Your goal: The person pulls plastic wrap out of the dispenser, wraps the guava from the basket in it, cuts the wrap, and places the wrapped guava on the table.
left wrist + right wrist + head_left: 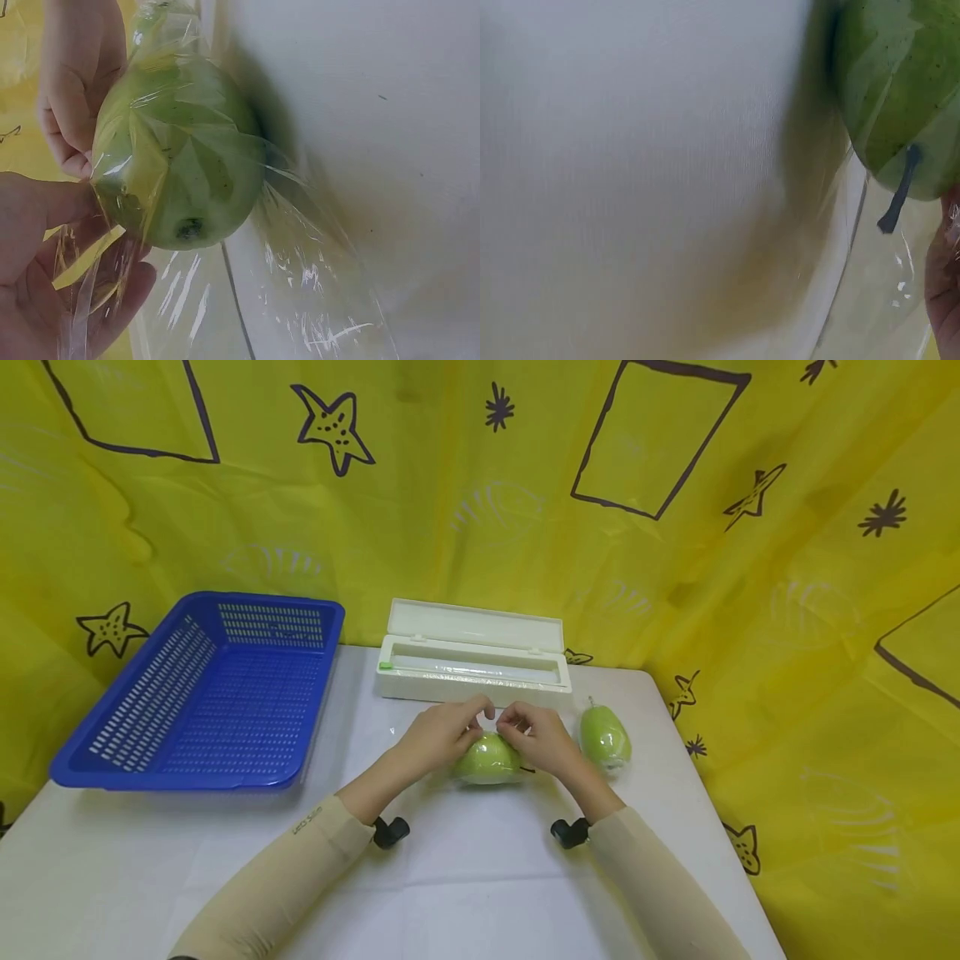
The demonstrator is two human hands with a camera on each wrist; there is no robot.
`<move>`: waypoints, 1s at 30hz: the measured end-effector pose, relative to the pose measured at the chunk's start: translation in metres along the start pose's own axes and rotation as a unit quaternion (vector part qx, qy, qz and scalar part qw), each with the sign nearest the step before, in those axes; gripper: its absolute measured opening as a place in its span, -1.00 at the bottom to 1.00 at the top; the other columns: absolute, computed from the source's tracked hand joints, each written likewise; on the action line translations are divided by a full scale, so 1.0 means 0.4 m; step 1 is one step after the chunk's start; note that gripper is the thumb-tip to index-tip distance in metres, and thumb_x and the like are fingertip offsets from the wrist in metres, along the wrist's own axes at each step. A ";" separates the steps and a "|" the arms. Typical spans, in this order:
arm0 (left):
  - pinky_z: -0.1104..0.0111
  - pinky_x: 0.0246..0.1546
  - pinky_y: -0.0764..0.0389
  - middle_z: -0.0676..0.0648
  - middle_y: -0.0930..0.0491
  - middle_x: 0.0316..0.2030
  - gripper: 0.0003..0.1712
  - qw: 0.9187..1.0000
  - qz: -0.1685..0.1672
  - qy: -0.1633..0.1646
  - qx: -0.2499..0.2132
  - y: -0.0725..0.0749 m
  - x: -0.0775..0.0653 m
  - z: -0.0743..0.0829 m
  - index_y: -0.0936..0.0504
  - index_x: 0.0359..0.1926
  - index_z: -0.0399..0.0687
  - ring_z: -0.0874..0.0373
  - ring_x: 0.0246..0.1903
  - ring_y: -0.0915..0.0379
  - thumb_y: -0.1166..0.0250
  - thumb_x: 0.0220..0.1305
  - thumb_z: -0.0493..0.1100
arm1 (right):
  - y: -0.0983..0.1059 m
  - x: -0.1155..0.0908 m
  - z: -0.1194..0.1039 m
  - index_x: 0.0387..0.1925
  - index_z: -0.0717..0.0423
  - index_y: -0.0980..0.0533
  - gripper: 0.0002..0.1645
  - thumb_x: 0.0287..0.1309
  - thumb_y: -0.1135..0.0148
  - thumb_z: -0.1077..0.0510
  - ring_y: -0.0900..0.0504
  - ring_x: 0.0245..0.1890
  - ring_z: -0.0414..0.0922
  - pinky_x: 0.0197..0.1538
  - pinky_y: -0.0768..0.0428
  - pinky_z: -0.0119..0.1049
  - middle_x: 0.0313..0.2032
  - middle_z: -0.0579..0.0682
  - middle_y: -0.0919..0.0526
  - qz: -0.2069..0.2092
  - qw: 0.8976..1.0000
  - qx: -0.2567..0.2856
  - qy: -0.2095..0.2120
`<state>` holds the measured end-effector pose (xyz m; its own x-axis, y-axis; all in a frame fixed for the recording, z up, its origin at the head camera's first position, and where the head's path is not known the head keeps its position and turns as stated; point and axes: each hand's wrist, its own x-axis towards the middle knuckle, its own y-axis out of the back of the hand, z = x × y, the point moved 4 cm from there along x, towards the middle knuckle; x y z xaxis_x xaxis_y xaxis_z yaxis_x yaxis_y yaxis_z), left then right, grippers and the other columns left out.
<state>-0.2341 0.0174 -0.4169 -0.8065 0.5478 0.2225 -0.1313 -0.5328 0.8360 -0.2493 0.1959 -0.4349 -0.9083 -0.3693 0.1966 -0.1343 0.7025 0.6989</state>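
Observation:
A green pear [487,763] lies on its side on the white table, with clear plastic wrap [304,277] over it and spreading past its blossom end. My left hand [441,732] is at the pear's far left side, its thumb and fingers pinching the film. From the other side my right hand [542,739] comes in, fingers curled, and pinches film above the pear's top. The two hands' fingertips are close together. In the right wrist view the dark stem [901,189] sticks out at the pear's end; most of the right hand is out of that view.
Behind the hands stands a white wrap dispenser [474,687], lid raised, a film roll inside. A second pear [604,737], wrapped in film, lies right of the right hand. A blue plastic basket [321,693] stands at left. A yellow patterned curtain [420,510] hangs behind the table.

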 end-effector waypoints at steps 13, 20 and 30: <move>0.26 -0.23 -0.59 0.05 -0.66 -0.23 -0.80 0.999 -0.033 -0.010 0.020 -0.001 -0.006 -0.005 -0.74 -0.04 0.01 0.16 -0.22 -0.55 -0.28 0.38 -0.18 | -0.015 0.018 0.019 0.00 0.24 -0.59 -0.60 0.07 -0.37 0.30 -0.59 -0.42 -0.12 -0.34 -0.60 -0.35 -0.40 0.08 -0.66 0.000 0.979 0.145 -0.144; 0.27 -0.17 -0.59 0.06 -0.67 -0.20 -0.79 0.998 -0.056 0.013 -0.006 -0.004 -0.006 -0.017 -0.74 -0.04 0.00 0.16 -0.17 -0.56 -0.31 0.36 -0.12 | 0.035 -0.019 -0.020 0.04 0.18 -0.57 -0.57 0.08 -0.33 0.38 -0.58 0.05 0.17 0.14 -0.57 0.01 0.00 0.20 -0.64 0.104 0.987 0.111 -0.057; 0.22 -0.11 -0.63 0.01 -0.72 -0.16 -0.72 0.995 -0.069 0.052 -0.039 -0.004 -0.002 -0.051 -0.72 0.00 -0.07 0.14 -0.14 -0.60 -0.35 0.32 -0.09 | -0.056 -0.125 -0.090 0.33 0.07 -0.43 -0.09 -0.03 -0.55 -0.14 -0.44 0.31 0.08 0.27 -0.49 0.06 0.31 0.06 -0.48 0.001 0.987 -0.150 0.055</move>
<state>-0.2449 0.0046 -0.4288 -0.8329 0.5510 0.0519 -0.2859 -0.5087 0.8121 -0.1865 0.1766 -0.4358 -0.8582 -0.4432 0.2590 0.0051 0.4971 0.8677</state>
